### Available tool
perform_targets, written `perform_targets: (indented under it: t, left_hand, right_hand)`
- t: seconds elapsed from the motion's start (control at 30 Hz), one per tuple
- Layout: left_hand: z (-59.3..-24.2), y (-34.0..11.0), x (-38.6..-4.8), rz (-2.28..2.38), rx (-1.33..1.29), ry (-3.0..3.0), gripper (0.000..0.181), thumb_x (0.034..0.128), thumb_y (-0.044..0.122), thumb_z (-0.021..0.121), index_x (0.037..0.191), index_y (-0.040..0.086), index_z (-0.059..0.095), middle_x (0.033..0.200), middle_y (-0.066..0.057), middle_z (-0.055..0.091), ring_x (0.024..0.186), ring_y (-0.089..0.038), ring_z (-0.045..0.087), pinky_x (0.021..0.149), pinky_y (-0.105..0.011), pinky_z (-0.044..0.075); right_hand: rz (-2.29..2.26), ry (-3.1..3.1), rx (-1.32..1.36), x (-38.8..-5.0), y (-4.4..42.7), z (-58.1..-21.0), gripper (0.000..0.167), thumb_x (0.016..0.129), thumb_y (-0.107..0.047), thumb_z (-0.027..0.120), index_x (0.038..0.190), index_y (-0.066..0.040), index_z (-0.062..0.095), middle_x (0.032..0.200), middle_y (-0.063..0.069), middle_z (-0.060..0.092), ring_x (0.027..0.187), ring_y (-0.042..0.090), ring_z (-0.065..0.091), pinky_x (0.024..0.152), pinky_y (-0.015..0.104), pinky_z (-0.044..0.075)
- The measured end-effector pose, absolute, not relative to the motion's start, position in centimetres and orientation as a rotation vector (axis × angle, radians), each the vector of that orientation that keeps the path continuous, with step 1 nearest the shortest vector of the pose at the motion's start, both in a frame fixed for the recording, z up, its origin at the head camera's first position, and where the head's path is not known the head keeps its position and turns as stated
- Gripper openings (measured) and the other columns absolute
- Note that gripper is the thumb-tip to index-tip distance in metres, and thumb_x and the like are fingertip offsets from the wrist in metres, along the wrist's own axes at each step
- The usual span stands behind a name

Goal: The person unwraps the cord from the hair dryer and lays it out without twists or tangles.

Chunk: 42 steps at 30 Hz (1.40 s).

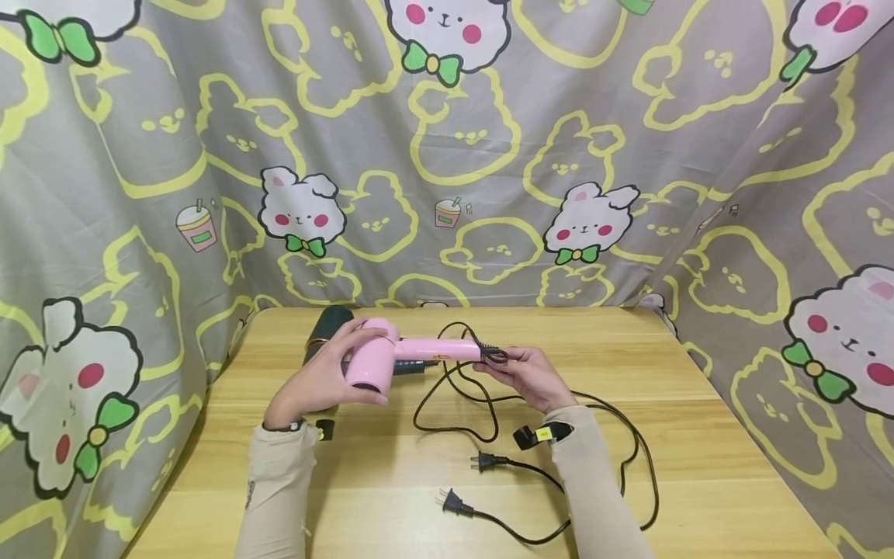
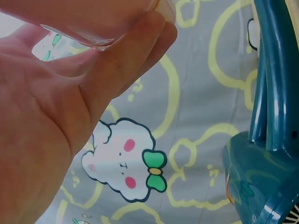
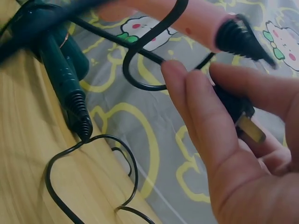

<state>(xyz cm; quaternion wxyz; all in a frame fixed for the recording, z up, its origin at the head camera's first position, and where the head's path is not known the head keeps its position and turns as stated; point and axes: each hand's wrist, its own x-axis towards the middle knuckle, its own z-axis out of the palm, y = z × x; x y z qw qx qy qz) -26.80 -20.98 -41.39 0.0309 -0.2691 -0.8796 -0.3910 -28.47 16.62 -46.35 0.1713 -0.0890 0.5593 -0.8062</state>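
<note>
My left hand [image 1: 324,376] grips a pink hair dryer [image 1: 372,361] round its head, lifted above the table, with its handle pointing right. In the left wrist view the pink body crosses the top edge, against the fingers. At the handle's end my right hand [image 1: 527,376] pinches a black plug [image 3: 233,105]; a metal prong shows in the right wrist view. Black cord [image 3: 133,51] loops close to the fingertips. Behind the left hand lies a dark green hair dryer [image 1: 334,320], partly hidden; its handle [image 3: 60,74] and cord end show in the right wrist view.
Two black plugs, one farther back [image 1: 493,461] and one nearer [image 1: 457,503], lie on the wooden table [image 1: 377,497]. Their black cords [image 1: 646,458] curve round the right arm. Patterned grey curtains [image 1: 489,155] surround the table's back and sides.
</note>
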Motion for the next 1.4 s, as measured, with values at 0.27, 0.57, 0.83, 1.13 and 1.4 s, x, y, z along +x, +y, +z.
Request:
perform_targets:
  t: [0.27, 0.57, 0.83, 1.13, 1.4]
  left_hand:
    - [-41.1, -20.4, -26.6, -1.226, -0.968, -2.672, 0.097, 0.06, 0.041, 0.101, 0.145, 0.033, 0.055, 0.161, 0.002, 0.036, 0.111, -0.024, 0.06, 0.084, -0.04, 0.052]
    - [-41.0, -20.0, -26.3, -1.188, -0.987, -2.693, 0.098, 0.0575, 0.053, 0.099, 0.143, 0.034, 0.057, 0.161, 0.002, 0.036, 0.116, -0.025, 0.057, 0.082, -0.036, 0.052]
    - [-41.1, -20.4, -26.4, -1.179, -0.975, -2.703, 0.099, 0.0589, 0.049, 0.1, 0.145, 0.034, 0.055, 0.16, 0.002, 0.037, 0.11, -0.024, 0.058, 0.082, -0.036, 0.052]
    - [-41.2, -21.1, -26.6, -1.213, -0.887, -2.717, 0.098, 0.0602, 0.044, 0.101, 0.145, 0.035, 0.054, 0.161, 0.0, 0.034, 0.114, -0.028, 0.058, 0.085, -0.043, 0.051]
    - [-41.1, -21.7, -26.6, -1.129, -0.764, -2.707, 0.098, 0.0599, 0.044, 0.101, 0.145, 0.037, 0.053, 0.166, -0.011, 0.028, 0.134, -0.041, 0.049, 0.097, -0.059, 0.048]
  right_hand:
    - [-2.364, 1.721, -0.017, -28.5, 15.8, -46.2, 0.038, 0.101, 0.007, 0.053, 0.138, 0.016, 0.055, 0.129, 0.017, 0.068, 0.101, 0.009, 0.073, 0.092, 0.02, 0.057]
    - [-2.719, 1.41, -0.013, -28.5, 15.4, -45.9, 0.023, 0.098, 0.006, 0.062, 0.104, -0.007, 0.08, 0.105, 0.006, 0.081, 0.101, 0.015, 0.078, 0.096, 0.023, 0.055]
    - [-2.97, 0.987, -0.141, -28.3, 15.5, -45.1, 0.031, 0.102, 0.009, 0.052, 0.101, -0.004, 0.081, 0.113, 0.012, 0.079, 0.107, 0.021, 0.077, 0.098, 0.021, 0.053]
    - [-3.084, 0.493, -0.287, -27.9, 16.1, -44.3, 0.026, 0.105, 0.002, 0.049, 0.107, 0.004, 0.075, 0.116, 0.019, 0.076, 0.109, 0.025, 0.076, 0.093, 0.019, 0.055]
    - [-3.126, 0.019, -0.268, -28.1, 17.2, -44.3, 0.028, 0.107, -0.001, 0.047, 0.105, 0.011, 0.072, 0.113, 0.025, 0.075, 0.106, 0.032, 0.076, 0.092, 0.022, 0.056]
